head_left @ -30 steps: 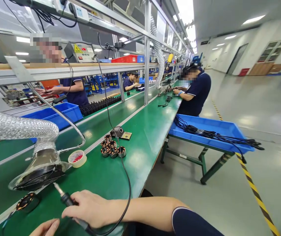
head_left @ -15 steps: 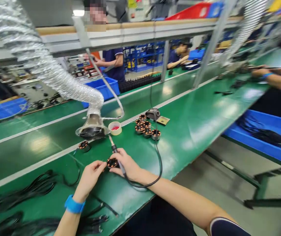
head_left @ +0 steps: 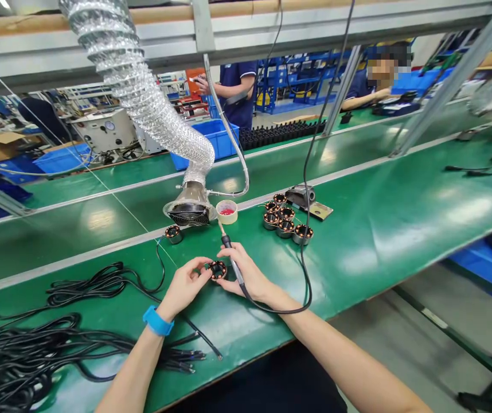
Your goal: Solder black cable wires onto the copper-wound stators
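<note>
Between my hands is a motor stator (head_left: 218, 270), a dark ring with copper windings. My left hand (head_left: 186, 287), with a blue band at its wrist, pinches the stator's left edge between thumb and fingers. A soldering iron (head_left: 236, 265) lies in my right hand (head_left: 252, 274), its tip pointing up and away towards the fan. That hand's thumb and forefinger also reach round the stator's right side. Another stator (head_left: 174, 234), with a thin wire lead, stands beyond my left hand. Several more stators (head_left: 286, 228) are grouped beyond my right hand.
A fume fan (head_left: 190, 213) on a foil duct (head_left: 155, 97) hangs low ahead, beside a round tub (head_left: 227, 213) with red contents. An iron holder (head_left: 301, 196) stands behind the stators. Black cables (head_left: 26, 350) cover the left bench. The iron's cord (head_left: 308, 281) loops by my right forearm.
The view has swung left and steadied, showing more of the cables. Both hands keep their hold on the stator, and the soldering iron stays in my right hand.
</note>
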A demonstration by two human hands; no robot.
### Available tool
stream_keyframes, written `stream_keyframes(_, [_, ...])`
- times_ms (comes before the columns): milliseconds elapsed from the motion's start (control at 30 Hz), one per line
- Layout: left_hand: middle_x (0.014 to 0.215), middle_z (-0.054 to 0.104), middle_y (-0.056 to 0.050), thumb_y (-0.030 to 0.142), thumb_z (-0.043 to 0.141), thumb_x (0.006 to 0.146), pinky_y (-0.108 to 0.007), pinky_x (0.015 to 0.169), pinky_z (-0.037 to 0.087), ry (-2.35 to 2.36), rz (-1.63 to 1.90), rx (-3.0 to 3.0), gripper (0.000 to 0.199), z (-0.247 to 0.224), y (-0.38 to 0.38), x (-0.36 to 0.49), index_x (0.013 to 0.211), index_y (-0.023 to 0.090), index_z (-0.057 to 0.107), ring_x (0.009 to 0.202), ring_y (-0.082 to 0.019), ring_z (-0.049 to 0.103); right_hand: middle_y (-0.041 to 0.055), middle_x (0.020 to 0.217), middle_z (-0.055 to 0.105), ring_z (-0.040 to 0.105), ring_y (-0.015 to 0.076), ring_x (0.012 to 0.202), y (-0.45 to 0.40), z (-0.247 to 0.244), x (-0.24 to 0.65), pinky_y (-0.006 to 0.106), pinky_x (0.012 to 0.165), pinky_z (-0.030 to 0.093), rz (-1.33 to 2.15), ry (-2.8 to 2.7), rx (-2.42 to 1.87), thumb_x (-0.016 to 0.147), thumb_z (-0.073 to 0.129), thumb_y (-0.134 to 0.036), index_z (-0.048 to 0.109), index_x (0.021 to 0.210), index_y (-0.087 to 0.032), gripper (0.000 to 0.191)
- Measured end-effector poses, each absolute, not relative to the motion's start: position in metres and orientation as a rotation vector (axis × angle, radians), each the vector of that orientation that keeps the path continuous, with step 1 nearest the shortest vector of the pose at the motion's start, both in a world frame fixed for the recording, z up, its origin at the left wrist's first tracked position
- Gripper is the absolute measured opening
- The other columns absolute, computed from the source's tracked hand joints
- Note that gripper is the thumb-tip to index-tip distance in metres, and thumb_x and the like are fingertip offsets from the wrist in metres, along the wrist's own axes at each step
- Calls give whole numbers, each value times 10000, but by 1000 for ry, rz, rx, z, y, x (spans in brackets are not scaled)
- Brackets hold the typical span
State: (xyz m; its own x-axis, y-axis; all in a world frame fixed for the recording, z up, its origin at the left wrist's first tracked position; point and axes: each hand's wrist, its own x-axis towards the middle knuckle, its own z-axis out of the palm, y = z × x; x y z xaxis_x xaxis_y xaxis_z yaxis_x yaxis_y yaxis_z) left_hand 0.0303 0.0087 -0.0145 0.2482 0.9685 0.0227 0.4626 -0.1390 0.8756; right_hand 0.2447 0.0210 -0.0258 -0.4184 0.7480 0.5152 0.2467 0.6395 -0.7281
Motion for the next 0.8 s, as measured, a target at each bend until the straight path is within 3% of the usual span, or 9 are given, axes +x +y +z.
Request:
stream_keyframes(100, [768, 607, -3, 433, 589, 889, -223, 528, 314, 1373, 860, 1758, 287, -13, 7, 26, 928, 158, 660, 560, -97, 408, 83, 1261, 445, 504, 242, 1198, 20, -25, 251, 404, 1044, 430, 633, -1946, -876, 736, 793, -241, 471, 1283, -270, 635])
stream_keyframes(200, [612, 508, 18, 465, 597, 873, -226, 545, 319, 1392, 922, 1718, 371, -12, 7, 23, 671, 154, 587, 576, -109, 418, 80, 1257, 449, 518, 235, 1173, 19, -24, 254, 420, 1033, 438, 561, -1865, -969, 780, 725, -184, 473, 1265, -273, 553])
stream_keyframes(267, [578, 486, 22, 475, 614, 856, -227, 553, 333, 1413, 968, 1679, 405, -12, 7, 24, 612, 156, 560, 575, -111, 425, 76, 1254, 449, 531, 224, 1158, 18, -25, 253, 420, 1030, 446, 538, -1799, -982, 796, 666, -140, 472, 1244, -273, 506])
stream_keyframes(367, [661, 579, 0, 470, 626, 847, -235, 575, 380, 1487, 1094, 1627, 339, -12, 8, 26, 734, 151, 640, 599, -124, 478, 61, 1185, 470, 567, 198, 1067, 13, -27, 245, 388, 983, 484, 553, -1730, -957, 796, 635, -141, 488, 1187, -262, 435])
stream_keyframes(500, [967, 700, -75, 483, 592, 864, -285, 734, 482, 1572, 1104, 1708, 379, -11, 12, 22, 1029, 163, 710, 798, -191, 618, 60, 1143, 477, 586, 202, 955, 4, -31, 231, 387, 889, 539, 600, -1753, -936, 742, 756, -286, 518, 1151, -252, 475])
stream_keyframes(600, [987, 731, -79, 557, 612, 811, -342, 872, 499, 1578, 938, 1780, 403, -13, 14, 12, 901, 188, 747, 923, -258, 652, 67, 1116, 478, 581, 224, 913, -1, -34, 221, 405, 828, 565, 568, -1857, -925, 627, 844, -512, 540, 1144, -253, 653])
stream_keyframes(667, [981, 749, -67, 625, 635, 757, -344, 849, 525, 1566, 857, 1703, 465, -18, 17, 3, 898, 196, 747, 923, -277, 669, 60, 1106, 467, 580, 218, 908, -1, -38, 215, 377, 810, 564, 519, -1918, -987, 576, 853, -586, 548, 1146, -256, 726])
stream_keyframes(800, [862, 754, -72, 675, 759, 571, -334, 665, 580, 1557, 790, 1432, 581, -34, 30, -16, 867, 176, 736, 848, -300, 689, 52, 1111, 433, 574, 173, 868, 4, -46, 212, 301, 774, 553, 441, -2046, -1099, 605, 837, -599, 503, 1225, -265, 780])
